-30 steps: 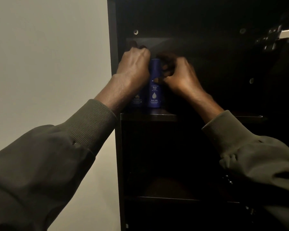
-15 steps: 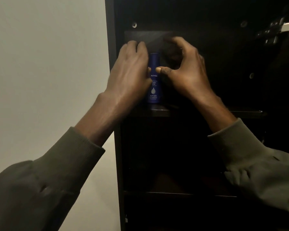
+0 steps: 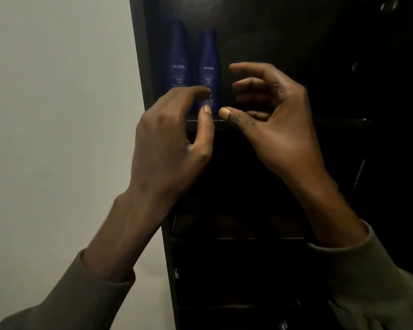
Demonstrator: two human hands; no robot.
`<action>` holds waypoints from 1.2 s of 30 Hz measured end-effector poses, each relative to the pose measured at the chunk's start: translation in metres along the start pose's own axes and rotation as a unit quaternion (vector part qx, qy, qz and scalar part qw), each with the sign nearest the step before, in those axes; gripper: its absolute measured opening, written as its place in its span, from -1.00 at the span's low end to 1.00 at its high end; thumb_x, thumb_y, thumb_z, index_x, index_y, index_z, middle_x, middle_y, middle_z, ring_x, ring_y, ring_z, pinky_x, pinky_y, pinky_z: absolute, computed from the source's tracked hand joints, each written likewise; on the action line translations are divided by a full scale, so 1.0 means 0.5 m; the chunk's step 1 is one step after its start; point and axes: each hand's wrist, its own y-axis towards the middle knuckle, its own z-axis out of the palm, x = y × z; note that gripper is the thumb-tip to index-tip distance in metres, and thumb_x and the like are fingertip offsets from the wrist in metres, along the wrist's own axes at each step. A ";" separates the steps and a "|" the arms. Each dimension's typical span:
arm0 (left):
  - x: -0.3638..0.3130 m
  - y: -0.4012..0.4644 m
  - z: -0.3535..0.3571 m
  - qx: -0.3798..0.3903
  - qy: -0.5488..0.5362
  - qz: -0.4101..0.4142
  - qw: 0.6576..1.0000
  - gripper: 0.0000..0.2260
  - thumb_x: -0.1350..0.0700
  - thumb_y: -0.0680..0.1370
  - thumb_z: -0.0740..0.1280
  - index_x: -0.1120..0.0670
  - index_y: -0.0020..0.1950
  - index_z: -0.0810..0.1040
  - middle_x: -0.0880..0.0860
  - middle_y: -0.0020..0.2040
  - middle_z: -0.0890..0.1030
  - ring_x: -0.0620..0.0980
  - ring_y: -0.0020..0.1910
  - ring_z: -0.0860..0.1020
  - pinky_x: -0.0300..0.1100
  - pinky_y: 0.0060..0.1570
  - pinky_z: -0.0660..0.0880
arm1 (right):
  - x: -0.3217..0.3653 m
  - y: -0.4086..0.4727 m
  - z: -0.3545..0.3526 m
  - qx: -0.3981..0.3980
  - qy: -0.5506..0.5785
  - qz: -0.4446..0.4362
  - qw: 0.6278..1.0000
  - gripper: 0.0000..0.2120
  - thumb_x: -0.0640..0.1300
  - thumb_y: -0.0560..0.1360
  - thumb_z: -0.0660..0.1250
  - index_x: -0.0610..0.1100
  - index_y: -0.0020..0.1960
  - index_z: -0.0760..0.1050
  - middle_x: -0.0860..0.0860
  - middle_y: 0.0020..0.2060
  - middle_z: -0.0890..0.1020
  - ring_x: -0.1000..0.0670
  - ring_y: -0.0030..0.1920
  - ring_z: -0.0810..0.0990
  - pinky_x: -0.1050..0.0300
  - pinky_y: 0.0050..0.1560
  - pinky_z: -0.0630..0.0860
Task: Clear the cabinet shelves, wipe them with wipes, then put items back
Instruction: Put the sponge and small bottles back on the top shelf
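Head view: two blue Nivea bottles stand upright side by side at the left end of the dark cabinet shelf (image 3: 296, 120) — the left bottle (image 3: 178, 53) against the side wall, the right bottle (image 3: 209, 65) just beside it. The left hand (image 3: 172, 136) and right hand (image 3: 274, 115) hover in front, fingers loosely curled, holding nothing. Judging by looks, these are smooth, stiff plastic, light, a bit slippery — best gripped round the waist. Contents can't be seen; caps are lost in shadow.
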 end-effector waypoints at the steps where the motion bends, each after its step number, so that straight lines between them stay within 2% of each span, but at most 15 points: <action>1: 0.000 -0.018 0.000 -0.004 -0.015 -0.008 1.000 -0.75 0.07 0.61 0.27 0.11 0.23 0.60 0.00 0.15 0.65 -0.14 0.09 0.59 -0.35 0.13 0.52 | -0.004 -0.020 0.000 0.009 0.008 0.012 1.000 -0.51 -0.15 0.41 0.52 0.02 0.31 0.48 0.13 0.07 0.59 0.22 0.09 0.58 0.27 0.00 0.59; 7: 0.010 -0.138 0.008 -0.008 -0.069 -0.063 0.996 -0.82 0.17 0.61 0.26 0.15 0.09 0.64 -0.01 0.01 0.67 -0.18 -0.01 0.60 -0.46 0.00 0.44 | -0.045 -0.147 0.006 0.043 0.032 0.081 0.995 -0.59 -0.12 0.43 0.51 0.05 0.24 0.53 0.12 0.07 0.62 0.19 0.09 0.60 0.26 0.01 0.59; 11: 0.026 -0.225 0.030 0.025 -0.096 -0.126 0.987 -0.82 0.17 0.61 0.25 0.15 0.08 0.64 -0.02 -0.01 0.66 -0.18 -0.01 0.60 -0.49 -0.05 0.43 | -0.084 -0.236 0.022 0.089 0.021 0.130 0.987 -0.64 -0.10 0.46 0.47 0.02 0.23 0.52 0.13 0.11 0.59 0.19 0.14 0.57 0.26 0.07 0.58; 15: 0.043 -0.315 0.064 0.066 -0.112 -0.177 0.976 -0.84 0.19 0.60 0.26 0.16 0.07 0.63 0.01 -0.03 0.66 -0.13 -0.03 0.61 -0.44 -0.05 0.48 | -0.121 -0.308 0.042 0.116 0.046 0.190 0.974 -0.69 -0.15 0.46 0.48 -0.04 0.18 0.55 0.11 0.08 0.62 0.14 0.09 0.60 0.18 0.03 0.61; 20: 0.073 -0.449 0.105 0.120 -0.108 -0.221 0.962 -0.86 0.23 0.59 0.27 0.16 0.02 0.63 0.02 -0.08 0.66 -0.14 -0.10 0.59 -0.44 -0.09 0.43 | -0.171 -0.397 0.071 0.156 0.056 0.288 0.943 -0.75 -0.16 0.44 0.49 0.00 0.10 0.59 0.15 -0.01 0.64 0.18 0.01 0.62 0.22 -0.02 0.61; 24: 0.095 -0.575 0.126 0.167 -0.103 -0.249 0.948 -0.87 0.27 0.55 0.29 0.15 -0.04 0.62 0.00 -0.11 0.65 -0.15 -0.16 0.57 -0.44 -0.12 0.41 | -0.235 -0.487 0.098 0.219 0.054 0.357 0.906 -0.80 -0.19 0.43 0.49 -0.01 0.02 0.61 0.13 -0.09 0.67 0.18 -0.10 0.65 0.23 -0.06 0.62; 29: 0.157 -0.755 0.148 0.249 -0.070 -0.304 0.917 -0.88 0.22 0.55 0.27 0.10 -0.07 0.61 -0.03 -0.14 0.62 -0.15 -0.22 0.52 -0.26 -0.18 0.48 | -0.340 -0.631 0.132 0.274 0.030 0.444 0.853 -0.80 -0.26 0.39 0.51 -0.06 -0.04 0.61 0.05 -0.14 0.68 0.09 -0.12 0.66 0.17 0.00 0.62; 32: 0.181 -0.830 0.156 0.332 -0.040 -0.336 0.881 -0.89 0.21 0.54 0.30 0.08 -0.04 0.62 -0.04 -0.12 0.63 -0.12 -0.18 0.53 -0.23 -0.14 0.47 | -0.396 -0.704 0.146 0.303 0.002 0.475 0.826 -0.81 -0.28 0.39 0.50 -0.06 -0.07 0.60 0.10 -0.20 0.64 0.15 -0.17 0.62 0.32 -0.07 0.55; 36: 0.199 -0.880 0.178 0.448 -0.016 -0.348 0.823 -0.90 0.13 0.57 0.30 0.08 -0.02 0.60 0.02 -0.10 0.64 0.00 -0.14 0.57 -0.16 -0.16 0.46 | -0.460 -0.789 0.171 0.362 -0.033 0.491 0.792 -0.75 -0.31 0.37 0.50 0.00 -0.13 0.56 0.10 -0.25 0.61 0.16 -0.22 0.58 0.25 -0.10 0.52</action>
